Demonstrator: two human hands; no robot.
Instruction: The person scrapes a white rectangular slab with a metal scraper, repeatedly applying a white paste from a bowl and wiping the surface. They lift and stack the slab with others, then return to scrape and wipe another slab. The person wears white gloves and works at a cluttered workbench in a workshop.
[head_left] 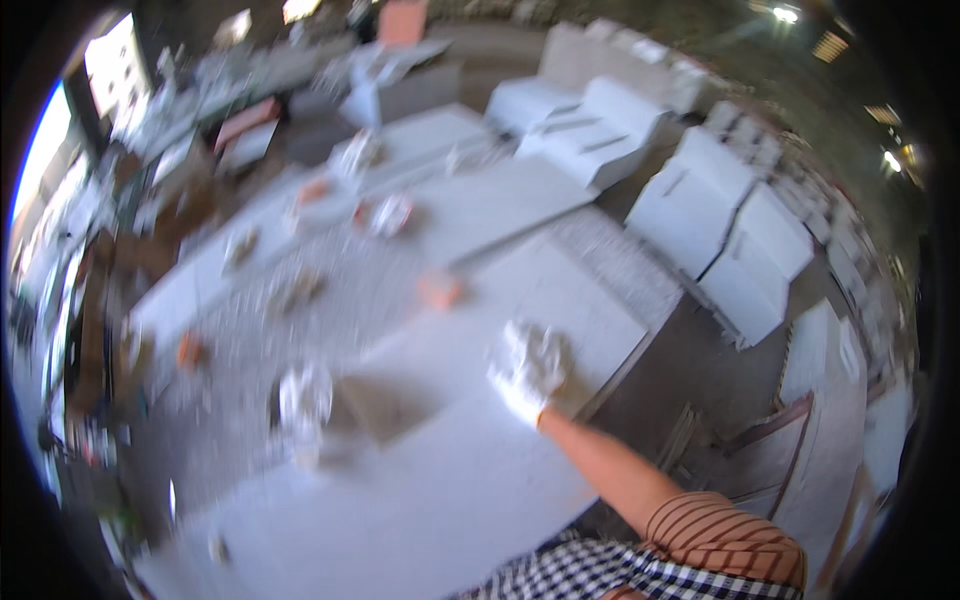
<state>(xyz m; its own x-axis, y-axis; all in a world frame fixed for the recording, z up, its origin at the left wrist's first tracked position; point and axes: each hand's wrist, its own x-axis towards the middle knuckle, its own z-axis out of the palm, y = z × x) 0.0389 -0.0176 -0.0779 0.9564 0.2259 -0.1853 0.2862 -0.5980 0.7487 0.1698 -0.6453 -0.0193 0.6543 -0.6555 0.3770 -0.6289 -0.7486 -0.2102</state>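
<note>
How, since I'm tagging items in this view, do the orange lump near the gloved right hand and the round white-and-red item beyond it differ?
Colour: the orange lump looks orange throughout, while the white-and-red item is mostly white with reddish edges.
Size: the lump looks smaller in the picture than the white-and-red item.
Place: the lump is nearer the right hand; the white-and-red item is farther off.
Shared: both are blurred and untouched.

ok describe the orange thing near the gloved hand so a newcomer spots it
On the broad pale work surface, find the white-gloved right hand. Up and left of it in the picture lies a blurred orange lump, nearer that hand than the other orange items.
</note>
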